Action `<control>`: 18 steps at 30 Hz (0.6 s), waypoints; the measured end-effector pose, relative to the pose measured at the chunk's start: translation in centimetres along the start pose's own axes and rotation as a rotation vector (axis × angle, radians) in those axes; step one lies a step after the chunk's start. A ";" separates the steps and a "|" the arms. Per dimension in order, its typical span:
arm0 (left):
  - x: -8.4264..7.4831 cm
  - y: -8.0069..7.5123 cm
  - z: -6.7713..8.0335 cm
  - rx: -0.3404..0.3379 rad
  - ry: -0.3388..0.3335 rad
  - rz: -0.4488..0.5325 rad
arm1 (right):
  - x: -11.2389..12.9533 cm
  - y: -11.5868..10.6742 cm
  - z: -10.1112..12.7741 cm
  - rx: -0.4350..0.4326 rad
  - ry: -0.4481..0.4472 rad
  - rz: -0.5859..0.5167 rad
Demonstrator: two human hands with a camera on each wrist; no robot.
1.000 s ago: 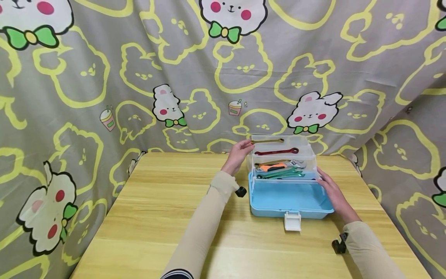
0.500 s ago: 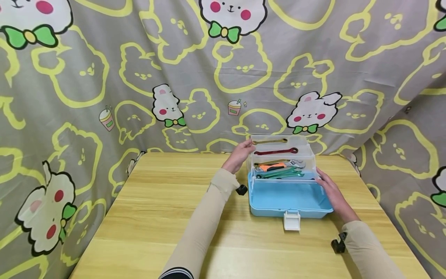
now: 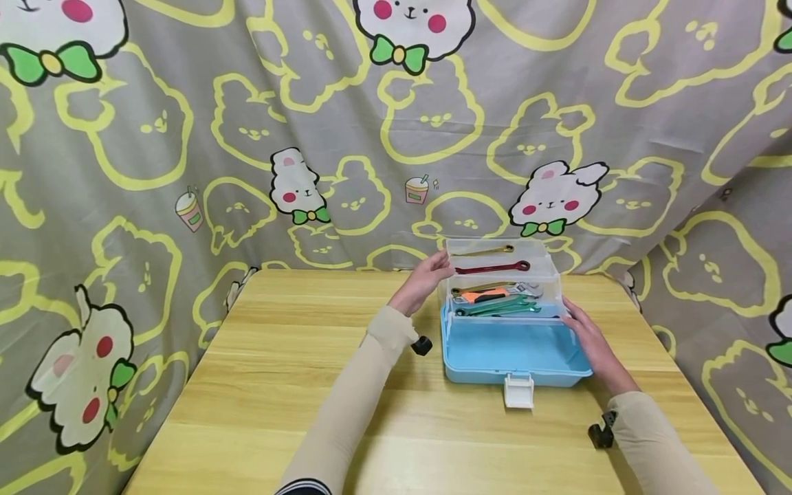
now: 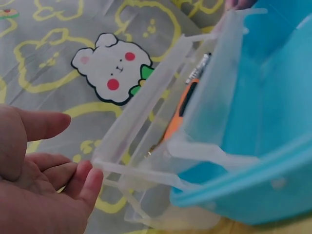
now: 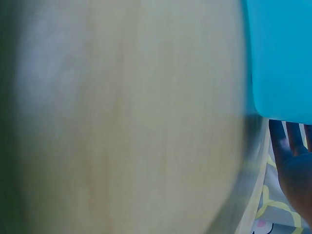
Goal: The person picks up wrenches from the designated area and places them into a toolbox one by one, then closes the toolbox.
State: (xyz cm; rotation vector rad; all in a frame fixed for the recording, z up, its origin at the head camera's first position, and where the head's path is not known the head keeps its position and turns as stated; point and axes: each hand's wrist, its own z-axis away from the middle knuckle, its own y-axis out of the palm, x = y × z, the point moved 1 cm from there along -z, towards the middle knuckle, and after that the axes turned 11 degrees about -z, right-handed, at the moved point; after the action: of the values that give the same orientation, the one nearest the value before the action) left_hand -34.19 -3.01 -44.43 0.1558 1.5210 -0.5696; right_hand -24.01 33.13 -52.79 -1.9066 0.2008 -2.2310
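Note:
A blue toolbox stands unfolded, its clear tiered trays raised at the back. In the head view a gold wrench lies in the top compartment and a red wrench just below it. The lower tray holds an orange-handled adjustable wrench, green wrenches and another gold wrench. My left hand is at the trays' left end, fingertips right at the edge, thumb apart, nothing gripped. My right hand touches the right side of the box with its fingers extended.
A white latch hangs at the box's front. The wooden table reaches back to a patterned curtain close behind the trays. Small black devices sit at both wrists.
The top gold wrench has shifted slightly right into its compartment, and my left fingers have let go of its end. The left forearm has drawn slightly left; the right hand stays put.

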 end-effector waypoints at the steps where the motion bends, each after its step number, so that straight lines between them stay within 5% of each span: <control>1: 0.1 0.0 0.2 0.006 0.000 -0.007 | 0.0 0.0 0.0 -0.001 0.001 0.000; 18: 3.4 0.5 4.7 0.185 0.005 -0.165 | -0.1 -0.1 -0.1 -0.010 0.004 0.011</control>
State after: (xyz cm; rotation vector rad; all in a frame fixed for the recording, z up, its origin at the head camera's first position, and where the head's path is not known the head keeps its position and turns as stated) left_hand -29.96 -5.45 -47.49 0.1753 1.4938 -0.8425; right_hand -24.13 33.28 -52.91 -1.9014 0.2230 -2.2305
